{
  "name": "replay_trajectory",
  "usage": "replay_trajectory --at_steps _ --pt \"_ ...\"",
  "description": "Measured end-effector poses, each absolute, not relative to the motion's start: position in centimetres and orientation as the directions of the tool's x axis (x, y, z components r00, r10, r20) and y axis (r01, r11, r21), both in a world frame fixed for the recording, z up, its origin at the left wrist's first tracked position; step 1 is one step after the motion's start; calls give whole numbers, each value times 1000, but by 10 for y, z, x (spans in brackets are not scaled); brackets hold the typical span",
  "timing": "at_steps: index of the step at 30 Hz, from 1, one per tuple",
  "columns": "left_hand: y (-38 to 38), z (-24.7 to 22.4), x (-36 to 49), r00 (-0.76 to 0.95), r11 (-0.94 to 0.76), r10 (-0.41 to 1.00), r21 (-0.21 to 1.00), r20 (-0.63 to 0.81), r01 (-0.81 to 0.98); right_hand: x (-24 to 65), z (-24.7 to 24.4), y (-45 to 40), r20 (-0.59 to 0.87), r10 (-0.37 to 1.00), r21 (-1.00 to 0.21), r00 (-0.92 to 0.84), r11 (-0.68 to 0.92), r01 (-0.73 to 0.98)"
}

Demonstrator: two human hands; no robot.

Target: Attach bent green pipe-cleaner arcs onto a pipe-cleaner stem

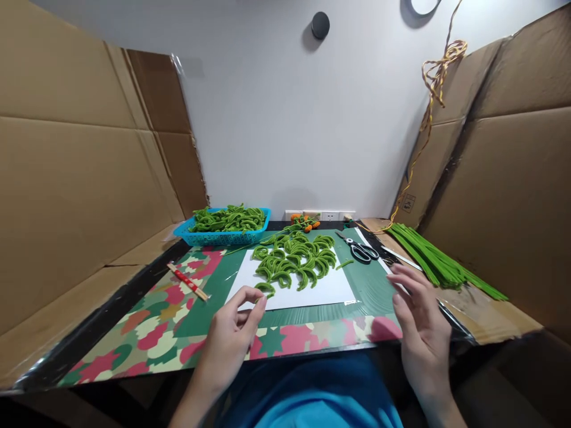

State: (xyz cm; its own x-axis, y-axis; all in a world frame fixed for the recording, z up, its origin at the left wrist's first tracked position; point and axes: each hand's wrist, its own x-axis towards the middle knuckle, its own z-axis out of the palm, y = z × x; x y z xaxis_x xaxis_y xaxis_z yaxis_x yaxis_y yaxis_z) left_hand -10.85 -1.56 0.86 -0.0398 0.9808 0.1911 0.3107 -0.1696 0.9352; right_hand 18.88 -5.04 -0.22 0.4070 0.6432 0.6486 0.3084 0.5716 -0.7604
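My left hand (234,327) is closed in a pinch at the front left edge of a white sheet (319,296). Between its thumb and forefinger shows a bit of a green fuzzy pipe cleaner piece, mostly hidden by the fingers. Just beyond the fingertips lies a curved green piece (264,288). Many similar curved pieces (292,261) are spread in a loose heap on the sheet. My right hand (422,324) hovers over the mat's right side, fingers apart and holding nothing.
Black-handled scissors (363,252) lie right of the sheet on a green mat (375,291). A blue basket (218,238) full of green pieces stands back left. Wrapped chopsticks (188,282) lie left, long green pipe cleaners (432,255) right. Orange-tipped stems (307,223) sit behind. Cardboard walls (84,154) flank the table.
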Motion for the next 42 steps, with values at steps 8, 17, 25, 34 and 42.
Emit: replay_trajectory --at_steps 8,17,25,34,42 --pt "-14 10 -108 -20 -207 973 909 229 361 185 4 -45 270 961 -961 -53 273 53" --pt "-10 6 -106 4 -273 953 857 301 437 232 5 -55 262 958 -938 115 281 -203" --pt "-12 7 -107 69 -277 958 830 279 484 239 -28 -110 -5 665 -999 -747 24 29" --pt "-14 9 -103 98 -289 955 801 280 524 318 -112 -136 29 998 -438 55 -36 898" --pt "-14 8 -103 116 -298 952 787 282 539 213 -63 -114 1 684 -747 -730 485 454"
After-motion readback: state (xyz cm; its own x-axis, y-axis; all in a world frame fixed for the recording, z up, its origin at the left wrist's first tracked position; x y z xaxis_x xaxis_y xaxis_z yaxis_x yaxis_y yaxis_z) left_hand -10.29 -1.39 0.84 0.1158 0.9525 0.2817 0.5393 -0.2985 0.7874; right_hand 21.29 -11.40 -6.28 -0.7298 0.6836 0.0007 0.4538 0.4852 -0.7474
